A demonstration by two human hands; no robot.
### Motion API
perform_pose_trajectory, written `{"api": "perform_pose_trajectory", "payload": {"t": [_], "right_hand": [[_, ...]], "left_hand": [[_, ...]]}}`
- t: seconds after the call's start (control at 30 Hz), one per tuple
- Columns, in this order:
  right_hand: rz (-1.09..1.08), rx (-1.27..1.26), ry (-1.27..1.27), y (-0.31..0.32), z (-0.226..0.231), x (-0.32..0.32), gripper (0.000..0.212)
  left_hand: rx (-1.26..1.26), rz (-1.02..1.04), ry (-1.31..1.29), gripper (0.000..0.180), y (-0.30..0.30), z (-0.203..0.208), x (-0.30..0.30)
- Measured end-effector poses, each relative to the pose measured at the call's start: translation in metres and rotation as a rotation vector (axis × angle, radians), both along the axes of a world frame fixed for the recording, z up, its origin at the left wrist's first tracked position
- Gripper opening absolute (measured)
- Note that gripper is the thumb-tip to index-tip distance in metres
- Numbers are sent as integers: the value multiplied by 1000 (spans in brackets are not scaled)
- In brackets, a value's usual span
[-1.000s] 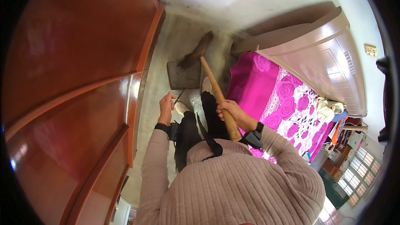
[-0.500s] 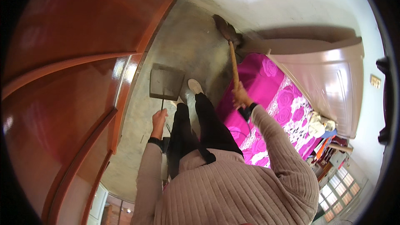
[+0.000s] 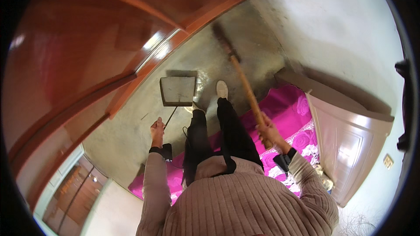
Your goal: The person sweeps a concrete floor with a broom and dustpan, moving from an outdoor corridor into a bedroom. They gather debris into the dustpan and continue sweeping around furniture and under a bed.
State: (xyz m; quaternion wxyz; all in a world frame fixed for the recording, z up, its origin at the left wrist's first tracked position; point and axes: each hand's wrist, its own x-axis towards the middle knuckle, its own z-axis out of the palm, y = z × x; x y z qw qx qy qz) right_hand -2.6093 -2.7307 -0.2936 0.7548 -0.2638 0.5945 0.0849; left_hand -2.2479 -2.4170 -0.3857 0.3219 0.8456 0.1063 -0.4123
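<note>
My left hand (image 3: 158, 129) is closed around the thin handle of a dustpan (image 3: 178, 91), whose grey square pan hangs over or rests on the floor ahead of my feet; I cannot tell which. My right hand (image 3: 267, 131) grips the wooden handle of a broom (image 3: 247, 88). The broom slants forward and to the left across the floor, its dark head (image 3: 224, 40) blurred by motion near the foot of the red-brown cabinets. Whether its bristles touch the floor is hard to make out.
Glossy red-brown cabinets (image 3: 109, 30) line the left side. A bed with a pink flowered cover (image 3: 284, 100) and a pale headboard (image 3: 350, 131) stands at the right, beside a white wall (image 3: 341, 26). Grey floor (image 3: 258, 30) runs between them. A doorway (image 3: 72, 192) shows lower left.
My view has turned to the right. The broom head has swung away from the wall corner by the bed toward the cabinets. The dustpan stays in my left hand.
</note>
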Motion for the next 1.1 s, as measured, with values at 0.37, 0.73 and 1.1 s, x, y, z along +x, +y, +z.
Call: {"api": "perform_pose_trajectory", "payload": {"t": [0.37, 0.73, 1.1], "right_hand": [[480, -673, -323, -82, -247, 90, 49], [553, -1, 23, 233, -54, 174, 90], [776, 313, -116, 254, 4, 239, 66]], "left_hand": [[-71, 294, -8, 48, 114, 9, -30], [-126, 528, -27, 47, 218, 13, -79], [-205, 1006, -105, 45, 301, -2, -119]]}}
